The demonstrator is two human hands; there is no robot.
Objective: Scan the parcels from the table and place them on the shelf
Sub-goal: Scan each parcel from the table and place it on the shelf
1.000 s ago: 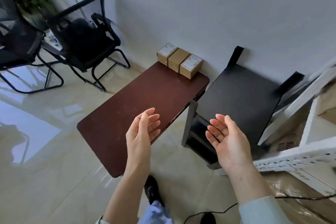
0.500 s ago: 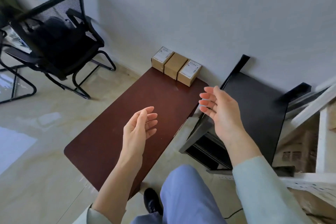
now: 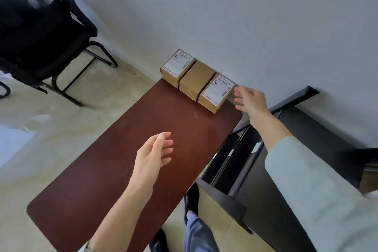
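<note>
The right hand [image 3: 250, 101], fingers spread and gripping nothing, is hovering just beside the right end of a row of three small brown cardboard parcels [image 3: 197, 81] sitting at the far edge of the dark red-brown wooden table [image 3: 126, 170], against the wall. The nearest parcel is lying to the fingers' left, its long axis running from the wall towards the near edge. The left hand [image 3: 154, 154] (loose, holding nothing) is hanging over the table's middle, farther off. The black metal shelf [image 3: 306, 159] is standing by the table's right edge; its contents cannot be made out.
</note>
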